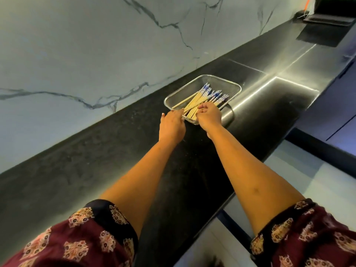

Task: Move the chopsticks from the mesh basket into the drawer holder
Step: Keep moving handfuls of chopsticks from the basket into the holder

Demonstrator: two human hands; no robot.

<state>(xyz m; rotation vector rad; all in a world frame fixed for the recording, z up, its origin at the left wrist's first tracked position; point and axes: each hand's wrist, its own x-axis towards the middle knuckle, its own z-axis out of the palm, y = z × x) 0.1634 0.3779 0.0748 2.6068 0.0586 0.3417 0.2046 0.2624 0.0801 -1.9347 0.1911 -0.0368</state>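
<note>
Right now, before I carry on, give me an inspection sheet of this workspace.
Surface: long black stone counter, glossy, with bright light reflections.
Job's things: rectangular wire mesh basket on the counter, holding pale wooden chopsticks with blue patterned tops; drawer holder not in view.
Clutter: dark flat object at the counter's far end, unclear.
Hands: left hand at the basket's near edge; right hand closed over the chopstick tips.
Cables: thin orange strand far right, unclear.
Surroundings: veined marble wall; pale floor.
</note>
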